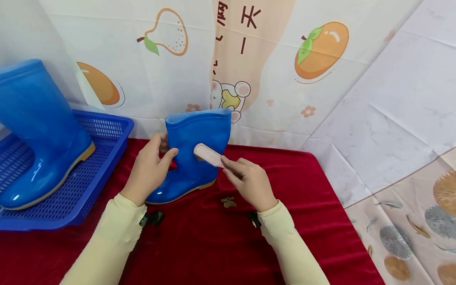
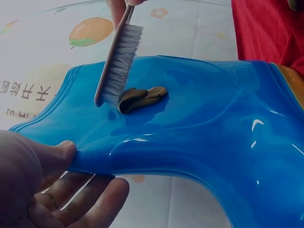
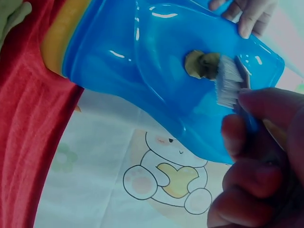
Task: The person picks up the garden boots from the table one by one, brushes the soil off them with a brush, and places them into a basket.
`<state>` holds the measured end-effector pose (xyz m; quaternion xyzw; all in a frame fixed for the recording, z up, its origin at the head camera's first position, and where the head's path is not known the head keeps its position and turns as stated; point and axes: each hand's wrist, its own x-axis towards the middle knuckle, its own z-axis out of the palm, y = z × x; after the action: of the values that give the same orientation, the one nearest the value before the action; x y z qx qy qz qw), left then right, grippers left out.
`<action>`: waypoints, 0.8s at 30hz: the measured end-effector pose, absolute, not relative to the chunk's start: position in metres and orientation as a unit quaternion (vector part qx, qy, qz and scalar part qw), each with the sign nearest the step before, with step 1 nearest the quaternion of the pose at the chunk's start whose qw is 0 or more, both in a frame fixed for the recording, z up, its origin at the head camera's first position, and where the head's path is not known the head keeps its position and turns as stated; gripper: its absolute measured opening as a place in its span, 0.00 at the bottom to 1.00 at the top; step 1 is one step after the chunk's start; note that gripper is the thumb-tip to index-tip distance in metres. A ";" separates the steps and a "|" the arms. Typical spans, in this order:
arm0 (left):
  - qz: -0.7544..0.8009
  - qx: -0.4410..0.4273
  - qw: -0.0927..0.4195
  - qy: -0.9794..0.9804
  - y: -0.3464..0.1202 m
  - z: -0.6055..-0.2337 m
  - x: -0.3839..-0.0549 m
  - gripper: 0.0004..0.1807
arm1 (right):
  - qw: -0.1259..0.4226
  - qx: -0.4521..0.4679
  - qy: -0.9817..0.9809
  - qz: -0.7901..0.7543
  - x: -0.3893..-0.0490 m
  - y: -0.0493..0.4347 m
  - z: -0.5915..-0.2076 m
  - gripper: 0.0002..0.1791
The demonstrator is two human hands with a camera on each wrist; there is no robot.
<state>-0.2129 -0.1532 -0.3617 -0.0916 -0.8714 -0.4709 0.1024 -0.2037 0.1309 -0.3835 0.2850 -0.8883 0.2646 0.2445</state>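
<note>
One boot [image 1: 190, 136]: glossy blue, ochre-soled, upright on velvety red cloth [image 1: 199, 249]. One brush [image 1: 210, 155]: pale, rounded, finely textured back, held at the boot's shaft; the right hand [image 1: 253, 184] pinches its handle between thumb and curled fingers. Left hand [image 1: 151, 166]: at the boot's front shaft edge, lightly gripping it, thumb on the near face, fingers behind. Left of the boot: a perforated plastic basket [image 1: 126, 128] with a second boot [image 1: 39, 114]. Wrist views show whitish bristles (hidden in the head view) against a folded brown lump [image 2: 142, 99] on the shaft; only the head view shows the basket.
</note>
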 end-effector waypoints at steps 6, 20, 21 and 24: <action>-0.472 -0.087 0.106 -0.871 -0.153 -0.362 -0.213 0.25 | 0.243 0.288 -0.888 0.262 -0.203 0.135 -0.379 0.21; -0.467 -0.094 0.114 -0.872 -0.152 -0.366 -0.215 0.26 | 0.269 0.310 -0.868 0.279 -0.203 0.132 -0.381 0.20; -0.466 -0.097 0.114 -0.872 -0.151 -0.366 -0.215 0.26 | 0.272 0.315 -0.866 0.276 -0.203 0.130 -0.382 0.20; -0.464 -0.102 0.113 -0.873 -0.150 -0.365 -0.215 0.27 | 0.277 0.318 -0.867 0.264 -0.203 0.127 -0.386 0.21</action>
<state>-0.2150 -0.1497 -0.3655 -0.1018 -0.8727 -0.4638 0.1133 -0.2034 0.1266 -0.3855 0.3178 -0.8674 0.2642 0.2770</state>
